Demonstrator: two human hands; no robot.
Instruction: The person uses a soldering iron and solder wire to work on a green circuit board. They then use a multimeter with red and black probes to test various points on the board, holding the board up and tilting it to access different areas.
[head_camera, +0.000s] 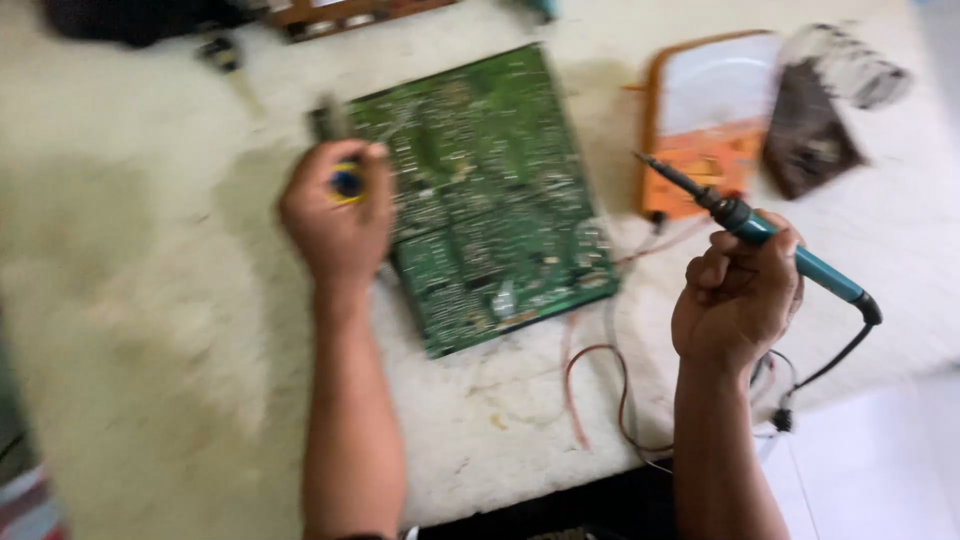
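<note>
1. Head view, whole frame motion-blurred. A green circuit board (490, 195) lies flat on a pale worktable (150, 330), solder side up, its long axis running from the far left toward the near right.

2. Right hand (738, 295) is clenched around a teal-handled soldering iron (760, 232). The iron's long axis slants up-left: dark tip toward the board, cord end trailing down-right off the table edge. The tip hangs in the air just right of the board, not touching it. Likely lifted clear so the hot end rests on nothing.

3. Left hand (338, 212) is closed on a small tool with a yellow-and-blue butt (347, 182). Its working end reaches toward the board's left edge; blur hides whether it touches and what kind of tool it is.

4. An orange multimeter (705, 125) sits just right of the board, behind the iron's tip. Red and dark leads (600, 385) curl on the table between the forearms.

5. A dark cloth-like thing (815, 125) lies right of the meter; too blurred to name.
</note>
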